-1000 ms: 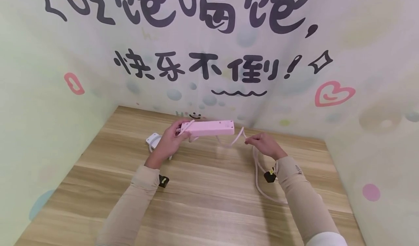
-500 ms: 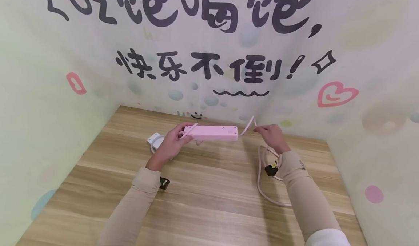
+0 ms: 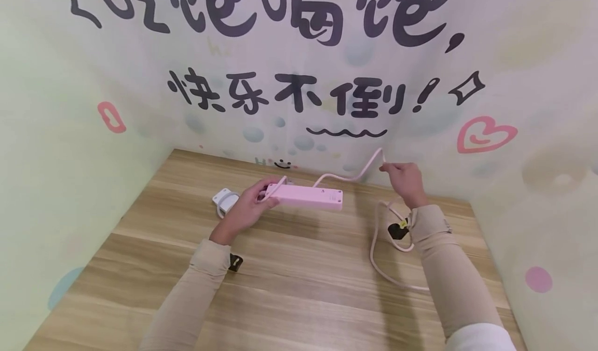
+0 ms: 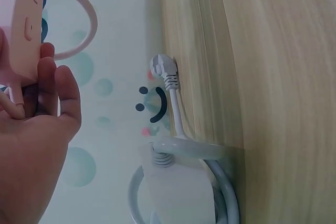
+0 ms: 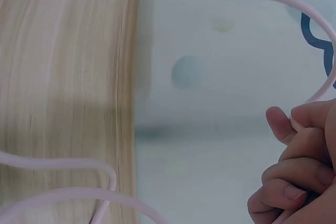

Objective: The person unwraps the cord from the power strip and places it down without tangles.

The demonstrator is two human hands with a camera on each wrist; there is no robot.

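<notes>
My left hand (image 3: 247, 205) grips the left end of a pink power strip (image 3: 306, 196), held above the table. In the left wrist view the strip (image 4: 23, 30) shows its socket holes and a switch, and its cord leaves the end by my palm. That pink cord (image 3: 348, 178) passes around the strip's left end, then runs up to my right hand (image 3: 405, 182). Thumb and curled fingers of the right hand (image 5: 299, 166) pinch the cord. Its remaining length lies in loose loops (image 3: 374, 247) on the table under the right forearm.
A white power strip (image 3: 227, 200), wrapped in its own grey-white cord with a plug (image 4: 164, 65), lies behind the left hand. Black pieces strapped at the wrists (image 3: 235, 262) show beside both sleeves. The wooden table (image 3: 299, 288) meets printed walls at the back and sides.
My right hand has moved right and upward, drawing a longer stretch of cord away from the strip. The left hand and pink strip have dropped slightly, and the strip's right end tilts lower.
</notes>
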